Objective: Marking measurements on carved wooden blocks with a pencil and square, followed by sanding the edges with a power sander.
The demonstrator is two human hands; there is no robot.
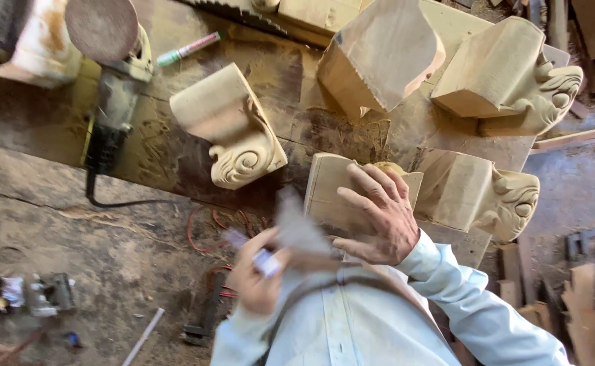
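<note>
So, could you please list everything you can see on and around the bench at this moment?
Carved wooden brackets: five, pale wood, across the bench; one under the right hand.
Disc sander: one, grey, bench left, black cord trailing.
Marker: one, green and white, top of the bench.
Tub: one, dirty white, top left corner.
Red cable: one, below the bench edge.
Wood offcuts: several, brown, lower right.
Left hand: grips a blurred grey sheet.
Right hand: open, flat on the nearest bracket.
</note>
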